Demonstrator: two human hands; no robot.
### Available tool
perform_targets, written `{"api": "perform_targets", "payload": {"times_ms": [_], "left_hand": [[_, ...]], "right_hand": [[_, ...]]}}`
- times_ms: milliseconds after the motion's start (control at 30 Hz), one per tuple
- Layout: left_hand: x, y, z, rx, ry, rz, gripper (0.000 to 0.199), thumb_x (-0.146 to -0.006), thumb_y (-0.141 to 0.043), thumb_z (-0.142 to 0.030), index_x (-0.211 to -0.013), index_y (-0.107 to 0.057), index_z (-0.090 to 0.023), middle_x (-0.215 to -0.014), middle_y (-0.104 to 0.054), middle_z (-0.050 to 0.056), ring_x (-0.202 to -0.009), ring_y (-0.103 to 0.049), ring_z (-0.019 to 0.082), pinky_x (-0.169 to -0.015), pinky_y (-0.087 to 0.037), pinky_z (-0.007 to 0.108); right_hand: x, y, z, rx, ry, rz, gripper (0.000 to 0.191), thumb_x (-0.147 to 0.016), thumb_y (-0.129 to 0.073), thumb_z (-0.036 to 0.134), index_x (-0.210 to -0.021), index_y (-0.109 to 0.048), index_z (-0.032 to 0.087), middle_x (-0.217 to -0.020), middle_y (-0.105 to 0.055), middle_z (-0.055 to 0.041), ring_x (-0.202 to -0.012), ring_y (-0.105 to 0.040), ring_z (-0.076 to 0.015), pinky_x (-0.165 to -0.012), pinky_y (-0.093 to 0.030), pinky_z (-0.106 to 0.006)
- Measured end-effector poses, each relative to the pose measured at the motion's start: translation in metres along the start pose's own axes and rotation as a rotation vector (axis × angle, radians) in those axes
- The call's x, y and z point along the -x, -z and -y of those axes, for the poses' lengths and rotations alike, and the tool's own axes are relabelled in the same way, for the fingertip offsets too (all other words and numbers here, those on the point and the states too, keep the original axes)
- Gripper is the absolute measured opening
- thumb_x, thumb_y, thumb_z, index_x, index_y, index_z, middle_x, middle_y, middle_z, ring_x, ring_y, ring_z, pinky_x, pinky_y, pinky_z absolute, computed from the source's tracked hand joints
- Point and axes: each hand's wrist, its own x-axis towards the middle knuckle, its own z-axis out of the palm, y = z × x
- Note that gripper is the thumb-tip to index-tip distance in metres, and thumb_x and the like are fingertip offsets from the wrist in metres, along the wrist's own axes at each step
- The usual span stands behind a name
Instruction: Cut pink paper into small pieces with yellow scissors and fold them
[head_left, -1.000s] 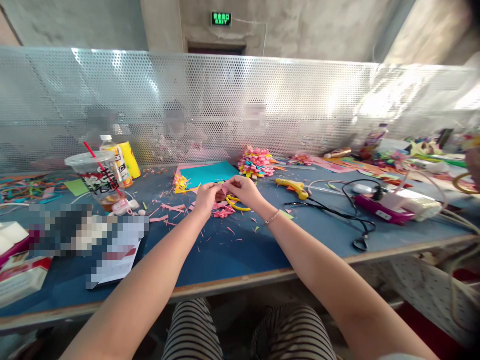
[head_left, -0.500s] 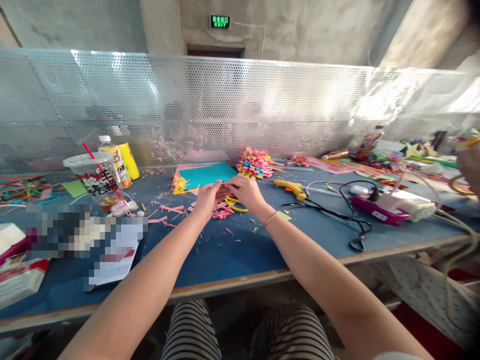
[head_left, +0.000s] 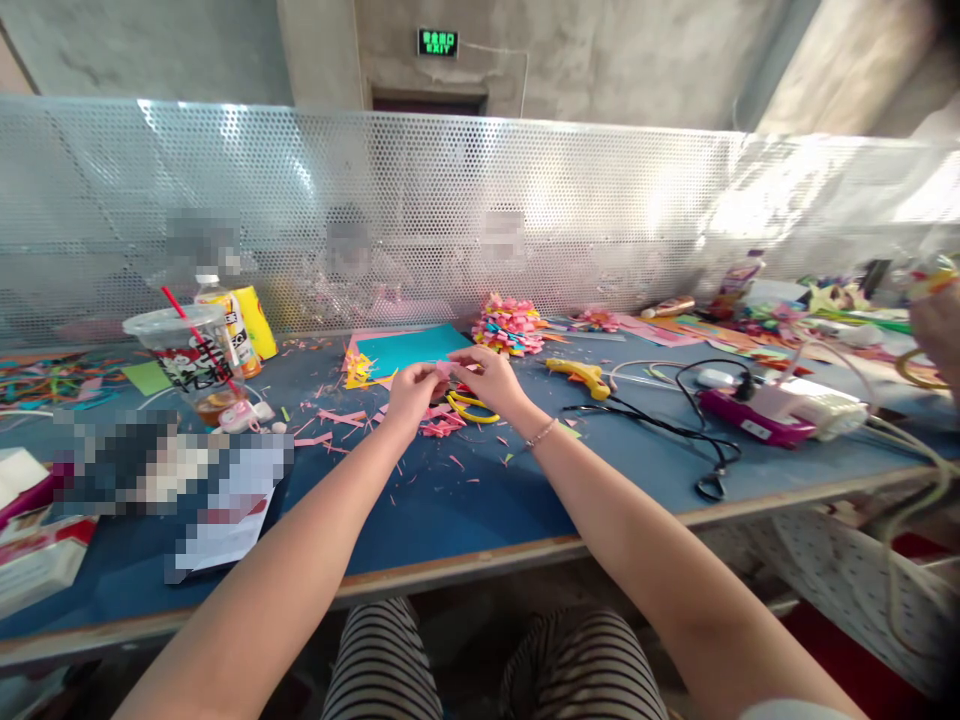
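Note:
Between my two hands is a small pink paper piece, pinched by the fingertips of both. My left hand closes on its left side, and my right hand has thumb and forefinger at its right. Yellow-handled scissors lie just under my right hand, partly hidden. Pink paper strips are scattered on the blue table below the hands. Behind them are a teal sheet, a small heap of yellow cut pieces and a pile of folded pink paper pieces.
A yellow glue gun with black cable lies right, near a magenta-and-white power strip. Left are a plastic cup, a bottle and a blurred phone. Another person's hand shows far right.
The pink piece now shows more plainly between my fingertips. My right hand's fingers have straightened and lifted a little. The view has shifted slightly.

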Motion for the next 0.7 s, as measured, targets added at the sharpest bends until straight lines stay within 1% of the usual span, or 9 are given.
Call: {"api": "perform_targets", "payload": {"times_ms": [67, 133, 233, 300, 367, 467, 500, 567, 700], "left_hand": [[0.001, -0.001, -0.002, -0.012, 0.006, 0.004, 0.007, -0.065, -0.06, -0.023, -0.066, -0.06, -0.016, -0.06, -0.062, 0.0, -0.058, -0.059, 0.013, -0.064, -0.048, 0.028], [0.002, -0.001, -0.002, -0.016, 0.012, 0.01, 0.009, -0.065, -0.062, -0.024, -0.067, -0.061, -0.016, -0.061, -0.062, 0.0, -0.058, -0.059, 0.013, -0.065, -0.048, 0.028], [0.0, -0.002, 0.0, -0.005, 0.034, -0.003, 0.015, -0.064, -0.065, -0.028, -0.071, -0.06, -0.016, -0.062, -0.061, 0.0, -0.058, -0.058, 0.011, -0.063, -0.047, 0.026], [0.001, -0.003, 0.0, 0.057, 0.069, -0.049, 0.017, -0.065, -0.066, -0.029, -0.07, -0.057, -0.015, -0.06, -0.06, -0.001, -0.056, -0.056, 0.009, -0.062, -0.046, 0.024], [0.003, -0.005, -0.003, 0.165, 0.137, -0.071, 0.018, -0.068, -0.064, -0.03, -0.066, -0.054, -0.015, -0.058, -0.058, -0.001, -0.055, -0.057, 0.009, -0.061, -0.046, 0.023], [0.008, -0.007, -0.009, 0.3, 0.237, -0.035, 0.021, -0.07, -0.063, -0.033, -0.066, -0.054, -0.015, -0.058, -0.059, 0.0, -0.056, -0.058, 0.01, -0.06, -0.047, 0.024], [0.009, -0.008, -0.011, 0.32, 0.244, -0.026, 0.02, -0.069, -0.064, -0.033, -0.067, -0.054, -0.015, -0.059, -0.06, 0.001, -0.056, -0.059, 0.01, -0.06, -0.047, 0.024], [0.009, -0.007, -0.012, 0.328, 0.214, -0.031, 0.018, -0.067, -0.066, -0.029, -0.067, -0.055, -0.015, -0.059, -0.061, 0.0, -0.056, -0.059, 0.009, -0.061, -0.047, 0.023], [0.005, -0.004, -0.009, 0.272, 0.158, -0.071, 0.015, -0.066, -0.066, -0.024, -0.064, -0.054, -0.016, -0.057, -0.06, -0.002, -0.056, -0.058, 0.008, -0.063, -0.048, 0.022]], "right_hand": [[0.0, -0.001, 0.0, -0.015, -0.032, 0.027, 0.014, -0.075, -0.057, 0.022, -0.085, -0.065, 0.017, -0.079, -0.063, -0.0036, -0.07, -0.058, -0.0124, -0.064, -0.048, -0.025], [0.001, -0.001, 0.002, -0.014, -0.031, 0.031, 0.011, -0.074, -0.057, 0.021, -0.082, -0.065, 0.016, -0.074, -0.063, -0.0022, -0.067, -0.057, -0.0117, -0.062, -0.046, -0.024], [0.002, -0.001, 0.005, 0.021, 0.032, 0.009, 0.009, -0.074, -0.057, 0.018, -0.078, -0.064, 0.017, -0.072, -0.061, -0.0019, -0.065, -0.055, -0.0113, -0.06, -0.045, -0.023], [0.003, -0.001, 0.006, 0.053, 0.102, -0.019, 0.01, -0.075, -0.055, 0.015, -0.076, -0.065, 0.017, -0.073, -0.06, -0.0027, -0.066, -0.054, -0.0114, -0.06, -0.045, -0.023], [0.004, 0.0, 0.007, 0.073, 0.17, -0.046, 0.012, -0.076, -0.054, 0.014, -0.075, -0.066, 0.017, -0.075, -0.059, -0.0036, -0.068, -0.055, -0.0118, -0.061, -0.046, -0.024], [0.005, -0.001, 0.006, 0.086, 0.223, -0.046, 0.013, -0.076, -0.055, 0.014, -0.076, -0.068, 0.018, -0.079, -0.058, -0.0045, -0.071, -0.056, -0.0122, -0.064, -0.047, -0.025], [0.006, -0.002, 0.006, 0.092, 0.227, -0.037, 0.014, -0.076, -0.056, 0.013, -0.077, -0.068, 0.018, -0.08, -0.058, -0.0046, -0.073, -0.056, -0.0124, -0.065, -0.048, -0.025], [0.006, -0.002, 0.006, 0.1, 0.225, -0.012, 0.014, -0.074, -0.058, 0.013, -0.079, -0.069, 0.019, -0.083, -0.058, -0.0047, -0.074, -0.057, -0.0126, -0.066, -0.049, -0.025], [0.006, -0.002, 0.008, 0.082, 0.218, 0.042, 0.012, -0.075, -0.059, 0.018, -0.081, -0.07, 0.02, -0.085, -0.059, -0.0052, -0.072, -0.057, -0.0122, -0.063, -0.05, -0.025]]}}
